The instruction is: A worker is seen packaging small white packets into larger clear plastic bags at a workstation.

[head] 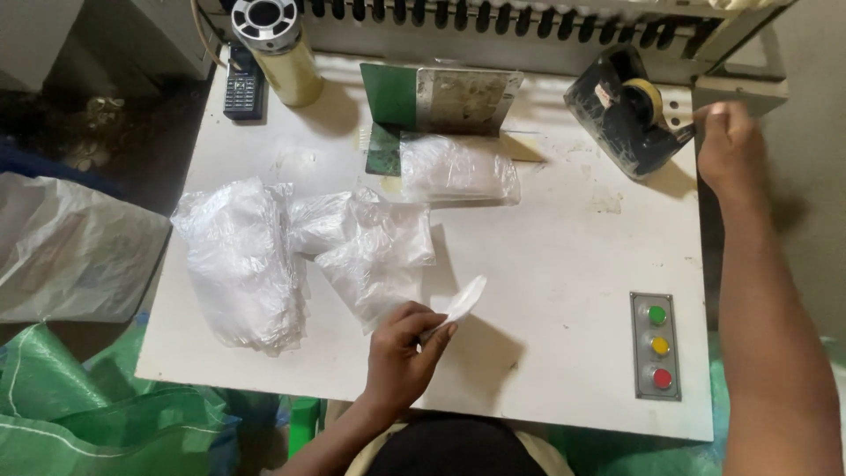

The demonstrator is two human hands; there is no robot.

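The white worktop (564, 291) is carrying everything; its surface is flat, painted and a little stained, and it is looking like a part of a machine, because a long dark row of metal parts (493, 18) is running along its far edge. On the left of it a loose heap of clear plastic bags (256, 256) is lying, thin, crinkled and shiny, probably kept there so that the left hand is reaching them easily. Behind the heap, a green and grey metal plate (441, 97) is standing tilted, and one more clear bag (458, 172) is lying flat just in front of it. At the far right corner a black tape dispenser (626, 110) with a yellowish roll is sitting; the right hand (727, 145) is stretching to its front end, the fingers closed together into a loose fist, and I cannot tell if they are pinching the tape. The left hand (401, 348) is resting near the front edge, its fingers pinching a small white folded piece (463, 304), soft and thin, lifted a little above the worktop. A small panel with green, yellow and red buttons (658, 345) is sitting at the front right.
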